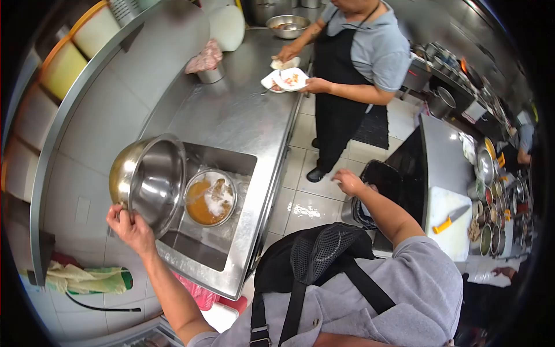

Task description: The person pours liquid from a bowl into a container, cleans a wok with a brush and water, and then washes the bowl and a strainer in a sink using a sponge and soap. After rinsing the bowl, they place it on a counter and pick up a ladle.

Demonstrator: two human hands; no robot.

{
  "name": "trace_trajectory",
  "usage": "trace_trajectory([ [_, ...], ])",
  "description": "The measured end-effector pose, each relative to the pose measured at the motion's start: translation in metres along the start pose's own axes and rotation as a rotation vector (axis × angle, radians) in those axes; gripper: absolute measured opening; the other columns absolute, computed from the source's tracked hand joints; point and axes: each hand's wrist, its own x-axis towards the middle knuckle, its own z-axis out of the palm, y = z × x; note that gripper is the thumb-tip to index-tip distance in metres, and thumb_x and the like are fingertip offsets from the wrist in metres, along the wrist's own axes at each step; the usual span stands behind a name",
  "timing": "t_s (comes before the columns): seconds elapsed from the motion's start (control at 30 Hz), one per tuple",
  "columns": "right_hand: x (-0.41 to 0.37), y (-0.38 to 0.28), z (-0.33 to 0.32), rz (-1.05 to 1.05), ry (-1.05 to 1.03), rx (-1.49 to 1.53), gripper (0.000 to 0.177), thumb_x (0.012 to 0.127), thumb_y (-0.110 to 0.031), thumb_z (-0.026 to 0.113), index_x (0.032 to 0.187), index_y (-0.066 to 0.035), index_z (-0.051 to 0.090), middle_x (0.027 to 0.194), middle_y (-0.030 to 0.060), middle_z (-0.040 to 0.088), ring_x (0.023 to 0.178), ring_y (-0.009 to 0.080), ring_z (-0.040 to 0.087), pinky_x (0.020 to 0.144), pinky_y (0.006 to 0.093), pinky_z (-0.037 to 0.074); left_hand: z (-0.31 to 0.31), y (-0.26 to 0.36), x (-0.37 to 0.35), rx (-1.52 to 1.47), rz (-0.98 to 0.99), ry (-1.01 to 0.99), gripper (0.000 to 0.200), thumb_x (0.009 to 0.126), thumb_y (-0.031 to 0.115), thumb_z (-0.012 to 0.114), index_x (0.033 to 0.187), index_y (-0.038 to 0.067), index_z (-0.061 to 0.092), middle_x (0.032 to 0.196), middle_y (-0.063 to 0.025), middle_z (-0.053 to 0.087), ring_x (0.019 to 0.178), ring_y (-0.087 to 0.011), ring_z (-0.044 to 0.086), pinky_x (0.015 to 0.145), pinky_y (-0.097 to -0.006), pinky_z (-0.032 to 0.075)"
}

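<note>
Fingers of my left hand (130, 225) clamp the rim of the steel bowl (151, 184), tilted just above at the left edge of the sink (226, 155); my right hand (349, 183) hangs open, well apart.

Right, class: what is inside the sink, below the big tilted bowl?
Inside the sink sits a smaller bowl of orange liquid with pale foam. The big bowl, tilted by the left hand, hides the sink's left part.

The stainless steel tabletop (231, 110) has a sunken sink (231, 162) holding a bowl of orange liquid (209, 198). Farther along sit a metal cup (211, 75) under a cloth (203, 58), white plates (283, 80) and a steel bowl (287, 26).
</note>
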Motion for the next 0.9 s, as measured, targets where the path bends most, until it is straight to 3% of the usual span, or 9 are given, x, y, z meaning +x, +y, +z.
trace_trajectory([
  [0.1,-0.11,0.094,0.058,0.305,-0.076,-0.123,0.034,0.073,-0.004,0.062,0.106,-0.011,0.069,0.101,0.015,0.066,0.107,0.0362,0.06,0.098,0.0437,0.046,0.003,-0.001,-0.014,-0.068,-0.081,0.001,0.011,0.079,-0.012,0.053,0.081,-0.001,0.052,0.111,-0.0122,0.045,0.094,-0.0243,0.045,0.069,-0.0329,0.041],
  [0.17,-0.202,0.126,0.081,0.54,-0.077,-0.113,0.034,0.073,-0.007,0.062,0.105,-0.014,0.071,0.104,0.0151,0.068,0.106,0.0363,0.061,0.098,0.0427,0.047,0.01,-0.005,-0.025,-0.085,0.016,0.004,0.01,0.08,-0.011,0.052,0.081,-0.001,0.05,0.111,-0.0126,0.044,0.09,-0.0225,0.044,0.066,-0.031,0.039],
  [0.23,-0.273,0.102,0.068,0.825,-0.08,-0.016,0.032,0.075,-0.009,0.062,0.103,-0.018,0.073,0.11,0.0157,0.067,0.107,0.0354,0.062,0.096,0.0411,0.049,0.021,-0.015,-0.039,-0.203,-0.087,0.033,0.009,0.081,-0.011,0.05,0.081,-0.002,0.051,0.11,-0.0126,0.043,0.086,-0.0214,0.044,0.064,-0.0294,0.038],
  [0.37,-0.371,0.055,0.066,1.08,0.059,0.07,0.03,0.074,-0.008,0.066,0.101,-0.019,0.074,0.11,0.016,0.068,0.109,0.0355,0.062,0.094,0.0409,0.051,0.043,-0.02,-0.055,-0.382,-0.223,0.012,0.006,0.083,-0.009,0.05,0.081,-0.004,0.052,0.109,-0.011,0.043,0.078,-0.0192,0.044,0.064,-0.0294,0.038],
  [0.53,-0.453,0.0,0.075,1.294,0.359,0.091,0.033,0.075,-0.004,0.062,0.104,-0.017,0.072,0.107,0.0206,0.068,0.105,0.0366,0.063,0.093,0.042,0.051,0.084,-0.054,-0.069,-0.32,-0.032,-0.078,0.006,0.083,-0.009,0.051,0.08,-0.004,0.053,0.108,-0.0128,0.046,0.081,-0.0203,0.045,0.064,-0.03,0.038],
  [0.57,-0.464,-0.018,0.066,1.381,0.368,0.168,0.033,0.076,-0.004,0.061,0.104,-0.017,0.072,0.106,0.0202,0.068,0.106,0.0357,0.063,0.094,0.0411,0.05,0.088,-0.051,-0.069,-0.311,0.034,-0.069,0.006,0.082,-0.009,0.052,0.08,-0.004,0.054,0.108,-0.0135,0.047,0.084,-0.0218,0.046,0.066,-0.0306,0.039],
  [0.6,-0.475,-0.036,0.055,1.418,0.377,0.154,0.033,0.076,-0.004,0.06,0.105,-0.016,0.072,0.106,0.02,0.068,0.106,0.0356,0.063,0.094,0.041,0.05,0.092,-0.048,-0.069,-0.345,-0.013,-0.107,0.008,0.078,-0.007,0.053,0.085,-0.004,0.052,0.112,-0.0154,0.048,0.103,-0.0315,0.045,0.086,-0.0403,0.04],
  [0.7,-0.507,-0.088,0.043,1.498,0.432,0.131,0.033,0.077,-0.003,0.06,0.105,-0.016,0.071,0.107,0.02,0.068,0.106,0.0357,0.063,0.095,0.0412,0.05,0.114,-0.046,-0.073,-0.352,0.042,-0.146,0.003,0.079,-0.006,0.053,0.08,-0.004,0.053,0.107,-0.0165,0.05,0.099,-0.0326,0.047,0.082,-0.0409,0.04],
  [0.9,-0.567,-0.167,0.062,1.596,0.431,0.15,0.032,0.074,-0.005,0.063,0.103,-0.015,0.073,0.113,0.0185,0.067,0.11,0.0326,0.062,0.096,0.0392,0.05,0.133,-0.012,-0.114,-0.459,0.18,-0.279,0.014,0.072,-0.01,0.05,0.083,-0.004,0.056,0.113,-0.0192,0.05,0.105,-0.0366,0.047,0.091,-0.0474,0.039],
])
